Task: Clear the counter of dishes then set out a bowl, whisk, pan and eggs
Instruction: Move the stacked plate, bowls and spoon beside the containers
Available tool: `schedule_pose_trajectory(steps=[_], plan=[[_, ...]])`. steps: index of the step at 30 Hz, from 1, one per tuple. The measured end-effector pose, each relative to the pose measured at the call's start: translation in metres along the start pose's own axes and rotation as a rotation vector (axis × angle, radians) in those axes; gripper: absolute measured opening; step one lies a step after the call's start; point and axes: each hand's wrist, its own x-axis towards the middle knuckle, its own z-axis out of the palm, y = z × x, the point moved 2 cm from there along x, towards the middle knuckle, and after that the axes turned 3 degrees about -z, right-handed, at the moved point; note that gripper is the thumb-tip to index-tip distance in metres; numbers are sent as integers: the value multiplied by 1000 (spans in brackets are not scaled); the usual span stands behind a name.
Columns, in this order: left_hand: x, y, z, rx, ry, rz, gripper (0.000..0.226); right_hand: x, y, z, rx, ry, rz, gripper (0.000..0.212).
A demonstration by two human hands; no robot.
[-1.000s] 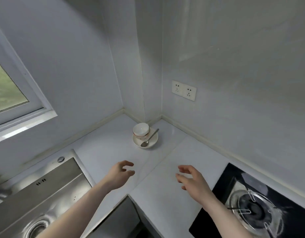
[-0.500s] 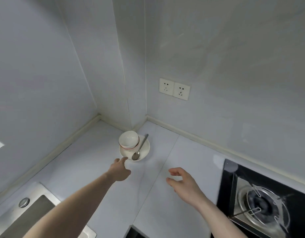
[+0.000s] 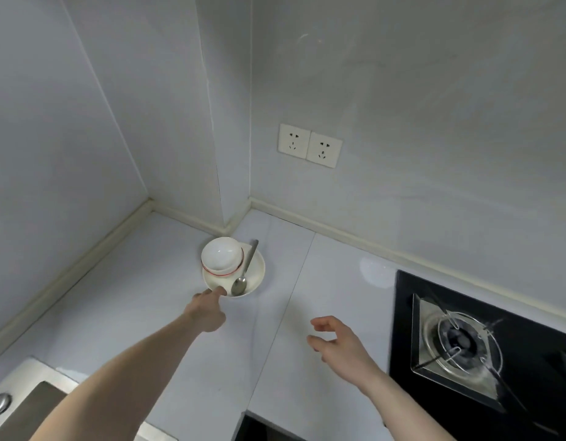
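Left grip (image 3: 208, 310) is touching the near rim of the plate (image 3: 254, 276), closure unclear; right grip (image 3: 337, 340) is hovering spread, farther away.

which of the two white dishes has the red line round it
The small bowl sitting on the plate; a thin red line rings it, while the plate beneath is plain.

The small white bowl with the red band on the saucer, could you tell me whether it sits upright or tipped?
Tipped: the small white bowl with the red band leans on the white saucer, its opening turned sideways.
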Motion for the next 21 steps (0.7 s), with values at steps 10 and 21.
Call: schedule_pose_trajectory(steps=[10, 21], plan=[[-48, -31, 51, -66, 39, 90, 55, 9, 32, 26, -8, -46, 84, 30], [-105, -34, 94, -52, 17, 175, 53, 15, 57, 81, 27, -176, 312, 53]])
